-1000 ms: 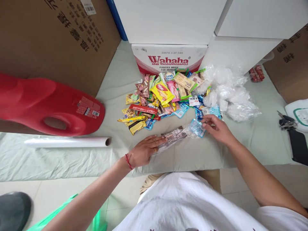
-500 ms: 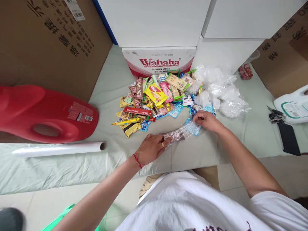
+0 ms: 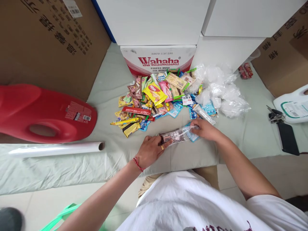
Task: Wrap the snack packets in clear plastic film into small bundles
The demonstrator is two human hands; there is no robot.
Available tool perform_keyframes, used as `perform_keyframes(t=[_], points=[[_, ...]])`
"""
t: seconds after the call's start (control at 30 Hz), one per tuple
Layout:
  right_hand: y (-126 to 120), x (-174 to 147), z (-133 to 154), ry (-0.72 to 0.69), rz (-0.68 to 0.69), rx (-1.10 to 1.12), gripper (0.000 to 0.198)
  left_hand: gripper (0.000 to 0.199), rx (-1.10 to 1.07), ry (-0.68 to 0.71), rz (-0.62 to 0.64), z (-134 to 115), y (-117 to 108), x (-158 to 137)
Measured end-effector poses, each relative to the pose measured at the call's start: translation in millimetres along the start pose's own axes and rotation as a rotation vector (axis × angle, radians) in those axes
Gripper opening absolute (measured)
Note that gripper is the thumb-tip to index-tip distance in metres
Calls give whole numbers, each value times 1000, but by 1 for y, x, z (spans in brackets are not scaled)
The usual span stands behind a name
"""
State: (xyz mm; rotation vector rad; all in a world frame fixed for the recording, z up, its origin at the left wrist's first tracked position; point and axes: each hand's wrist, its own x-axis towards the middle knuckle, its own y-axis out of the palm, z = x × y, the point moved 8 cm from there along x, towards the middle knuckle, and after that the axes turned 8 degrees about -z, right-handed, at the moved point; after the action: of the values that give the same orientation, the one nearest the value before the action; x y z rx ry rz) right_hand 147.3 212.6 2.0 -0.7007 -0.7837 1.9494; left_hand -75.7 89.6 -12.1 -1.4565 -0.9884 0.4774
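A clear plastic bag [image 3: 186, 131] with a brown snack packet [image 3: 175, 136] inside lies across the near part of the cloth. My left hand [image 3: 152, 148], wearing a ring and a red string bracelet, is closed on the bag's left end, fingers over the packet. At the other end, my right hand [image 3: 203, 128] pinches the gathered plastic. Partly under the bag, beside my right fingers, is a light blue packet [image 3: 193, 137]. A silvery stick-shaped packet [image 3: 204, 114] rests just beyond my right hand. Mixed snack packets [image 3: 155, 94] form a heap behind the bag.
Crumpled clear bags [image 3: 226, 93] are piled right of the heap, before a Wahaha carton [image 3: 158, 59]. On the left are a red jug [image 3: 48, 115] and a white roll [image 3: 57, 149]. Keys [image 3: 275, 115], a black phone [image 3: 287, 138] and a white bottle [image 3: 293, 104] lie right.
My right hand has moved slightly down and left, pulling the bag's end straighter. The silvery packet now shows where that hand was. My left hand stays on the bag.
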Motion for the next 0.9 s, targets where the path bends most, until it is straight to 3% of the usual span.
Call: perform_keyframes(t=[0.1,0.17,0.27,0.37,0.47,0.53,0.6,0.67,0.73,0.8,0.9], points=[[-7,-7,19,46,-123,59,12,50,-10,-19,1,-2,1,0],[4,-10,48,42,-164,32,7,49,-21,-28,-9,-4,1,2],[44,-11,95,-24,-121,-135,7,36,-33,-34,-27,-5,-2,4],[86,-14,119,-163,-19,-238,16,28,-115,-46,-31,-1,-10,-6],[99,-27,121,-358,-19,-110,28,33,-303,-166,-150,13,-25,-28],[94,-38,115,-453,-46,9,39,36,-311,-416,-287,32,-33,-47],[89,-48,108,-488,-60,79,46,35,-174,-671,-368,43,-34,-64],[87,-53,104,-483,-55,109,50,36,-40,-769,-364,37,-30,-66],[86,-54,104,-463,-43,127,50,30,-7,-765,-335,25,-26,-60],[87,-52,106,-446,-41,121,46,19,-71,-770,-312,18,-25,-54],[89,-45,111,-410,-52,51,42,17,-332,-912,-253,25,-25,-53]])
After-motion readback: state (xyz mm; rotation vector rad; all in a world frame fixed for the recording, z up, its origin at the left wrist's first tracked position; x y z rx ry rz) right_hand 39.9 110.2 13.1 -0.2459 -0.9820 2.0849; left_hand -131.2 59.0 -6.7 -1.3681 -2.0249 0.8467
